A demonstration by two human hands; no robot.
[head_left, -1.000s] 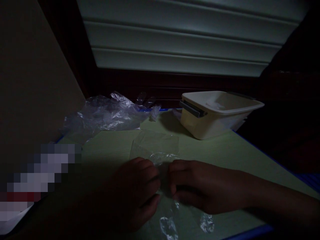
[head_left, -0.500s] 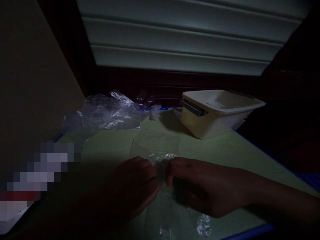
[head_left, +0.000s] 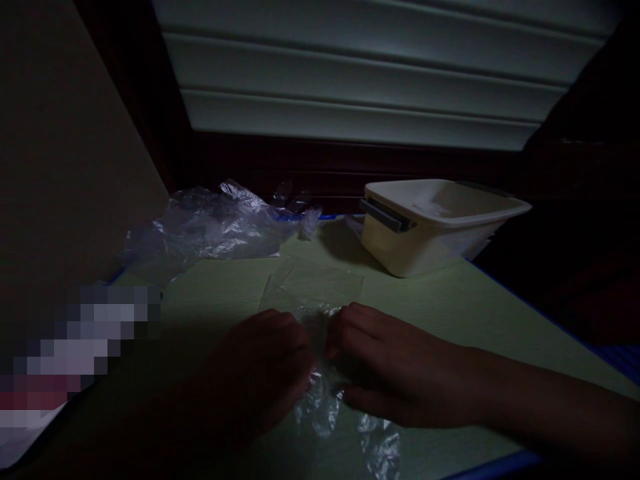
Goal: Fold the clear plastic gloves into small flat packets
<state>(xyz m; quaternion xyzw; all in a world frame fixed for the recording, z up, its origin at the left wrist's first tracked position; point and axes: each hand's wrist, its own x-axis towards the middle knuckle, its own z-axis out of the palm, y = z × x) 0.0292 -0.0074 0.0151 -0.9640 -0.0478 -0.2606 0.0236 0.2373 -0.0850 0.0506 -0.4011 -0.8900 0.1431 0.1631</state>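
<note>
A thin clear plastic glove lies along the middle of the table, its flat end pointing away from me and its crinkled, finger-like parts towards me. On its left side my left hand is closed, fingers curled down onto the film. Opposite, my right hand bends its fingers over the right side, thumb lower down, pinching the plastic. A narrow gap with gathered film separates the two hands. Dim light and the backs of my hands hide the fingertips.
A crumpled heap of clear plastic lies at the table's back left. On the back right stands a cream plastic bin with a grey handle, something pale inside. The pale green table has blue edges. A blurred-out object sits at left.
My right hand has shifted slightly up and left, its thumb now lower on the film. The near, crinkled end of the glove has bunched and moved up between my hands.
</note>
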